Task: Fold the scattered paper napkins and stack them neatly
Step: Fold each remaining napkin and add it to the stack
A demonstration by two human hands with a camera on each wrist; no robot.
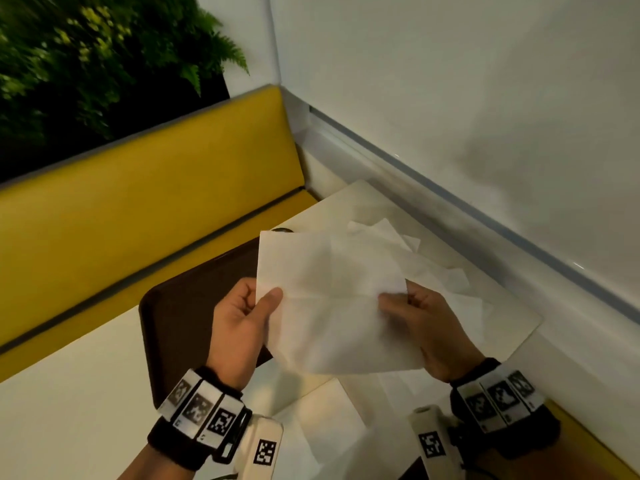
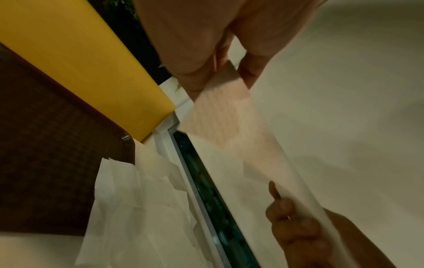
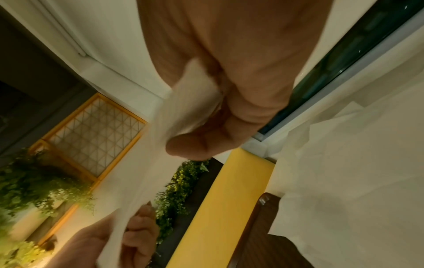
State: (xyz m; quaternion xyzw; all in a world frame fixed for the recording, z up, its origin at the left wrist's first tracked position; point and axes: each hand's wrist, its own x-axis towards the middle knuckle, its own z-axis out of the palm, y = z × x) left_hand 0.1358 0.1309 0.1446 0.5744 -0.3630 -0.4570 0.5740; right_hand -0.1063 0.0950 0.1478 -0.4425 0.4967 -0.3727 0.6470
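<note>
While pinched at its side edges between left hand (image 1: 242, 317) and right hand (image 1: 420, 322), held taut above the bench (image 1: 69, 393), clear of the loose napkins (image 1: 446, 271) by the far edge, unfolded napkin (image 1: 332, 299) spread flat, probably for a clean crease.

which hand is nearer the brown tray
Left. The left hand pinches the napkin right over the brown tray; the right hand pinches the napkin's other edge, off to the tray's far side.
</note>
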